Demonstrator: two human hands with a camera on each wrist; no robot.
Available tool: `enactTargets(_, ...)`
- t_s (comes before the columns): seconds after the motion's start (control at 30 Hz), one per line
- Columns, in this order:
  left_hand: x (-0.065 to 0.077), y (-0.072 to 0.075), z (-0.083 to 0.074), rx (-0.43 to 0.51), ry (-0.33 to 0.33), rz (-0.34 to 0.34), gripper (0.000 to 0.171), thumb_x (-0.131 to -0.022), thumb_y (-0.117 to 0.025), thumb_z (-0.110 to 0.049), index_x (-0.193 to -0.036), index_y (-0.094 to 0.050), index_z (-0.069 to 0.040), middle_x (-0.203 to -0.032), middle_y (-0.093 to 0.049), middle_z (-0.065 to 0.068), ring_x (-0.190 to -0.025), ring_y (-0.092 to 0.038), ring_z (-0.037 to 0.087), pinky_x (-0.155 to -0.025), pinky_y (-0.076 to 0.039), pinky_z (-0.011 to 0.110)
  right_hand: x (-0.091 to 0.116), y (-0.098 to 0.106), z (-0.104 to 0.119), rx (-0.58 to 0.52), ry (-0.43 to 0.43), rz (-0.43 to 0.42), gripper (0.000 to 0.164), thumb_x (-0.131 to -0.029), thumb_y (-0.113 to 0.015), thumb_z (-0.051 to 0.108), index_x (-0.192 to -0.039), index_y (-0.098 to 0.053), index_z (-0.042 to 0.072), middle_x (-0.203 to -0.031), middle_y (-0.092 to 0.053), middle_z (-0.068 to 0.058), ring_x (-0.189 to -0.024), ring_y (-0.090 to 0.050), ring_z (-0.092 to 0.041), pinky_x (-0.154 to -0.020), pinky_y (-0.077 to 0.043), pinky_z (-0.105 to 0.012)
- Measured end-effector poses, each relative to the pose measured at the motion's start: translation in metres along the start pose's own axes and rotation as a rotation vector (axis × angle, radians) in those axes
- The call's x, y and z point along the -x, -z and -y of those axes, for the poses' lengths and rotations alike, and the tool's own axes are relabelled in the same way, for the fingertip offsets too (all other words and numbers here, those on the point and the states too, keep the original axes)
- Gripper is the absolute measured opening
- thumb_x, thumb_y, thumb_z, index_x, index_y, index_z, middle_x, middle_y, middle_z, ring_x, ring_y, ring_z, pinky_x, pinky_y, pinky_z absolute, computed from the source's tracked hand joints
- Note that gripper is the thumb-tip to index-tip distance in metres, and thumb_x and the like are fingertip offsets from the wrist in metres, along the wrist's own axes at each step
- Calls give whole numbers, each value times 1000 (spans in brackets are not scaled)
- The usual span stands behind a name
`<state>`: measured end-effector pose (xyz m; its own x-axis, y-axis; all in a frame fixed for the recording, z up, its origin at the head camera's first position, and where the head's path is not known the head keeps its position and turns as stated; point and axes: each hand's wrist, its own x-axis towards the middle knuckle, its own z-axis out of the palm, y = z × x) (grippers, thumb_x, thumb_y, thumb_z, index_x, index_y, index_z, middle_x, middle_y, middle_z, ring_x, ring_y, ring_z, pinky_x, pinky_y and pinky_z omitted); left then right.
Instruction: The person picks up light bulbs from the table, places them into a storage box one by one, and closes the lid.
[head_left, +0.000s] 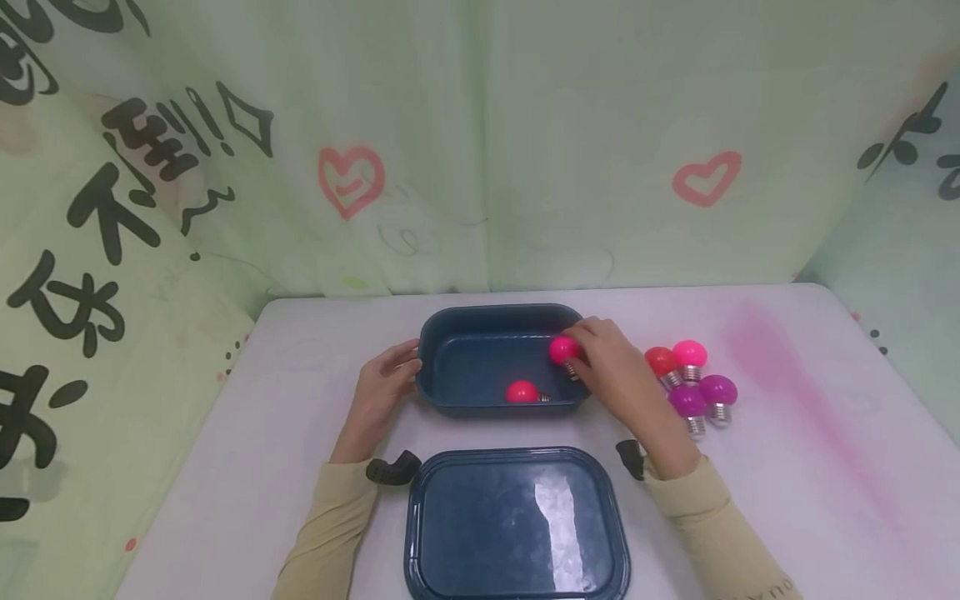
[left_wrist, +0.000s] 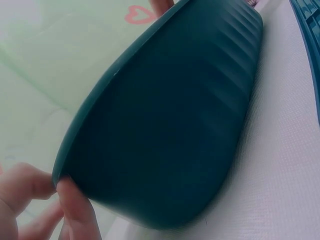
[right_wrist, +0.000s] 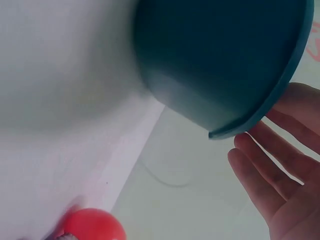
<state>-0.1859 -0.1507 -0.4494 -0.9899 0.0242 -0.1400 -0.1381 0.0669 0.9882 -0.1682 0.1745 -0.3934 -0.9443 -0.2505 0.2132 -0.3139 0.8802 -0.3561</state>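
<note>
A dark blue plastic box (head_left: 465,408) stands on the table. At its left end my left hand (head_left: 384,385) pinches the rim between thumb and fingers, seen closer in the left wrist view. Over the box's right end my right hand (head_left: 611,367) holds a pink light bulb (head_left: 563,349) by its metal base end. Another pinkish-red light bulb (head_left: 522,392) lies inside the box near the front wall. The box wall hides the held bulb in the right wrist view, where the fingers (right_wrist: 257,182) show beside the rim.
Right of the box several bulbs sit grouped: a red bulb (head_left: 662,361), a pink bulb (head_left: 690,352) and purple bulbs (head_left: 718,389). A dark blue lid (head_left: 487,525) lies in front of the box. Behind the table (head_left: 795,467) hangs a pale green curtain (head_left: 525,167).
</note>
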Motion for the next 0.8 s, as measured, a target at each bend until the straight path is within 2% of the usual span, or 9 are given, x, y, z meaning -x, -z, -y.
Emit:
enactTargets(0.43, 1, 0, 0, -13, 8, -1, 41, -96, -64, -20, -136, -59, -10, -137, -58, 11, -122, -57, 24, -90, -52, 26, 11, 9, -14, 4, -63, -22, 45, -85, -76, 7, -126, -61, -1, -125, -59, -22, -121, -53, -39, -93, -52, -52)
enactTargets(0.8, -1, 0, 0, -4, 35, 2, 43, -97, -62, -17, -139, -56, -9, -141, -56, 12, -123, -56, 23, -88, -51, 25, 19, 11, -30, 2, -116, -33, 45, -87, -73, 9, -128, -59, -2, -129, -55, -25, -123, -50, -43, -96, -49, -57)
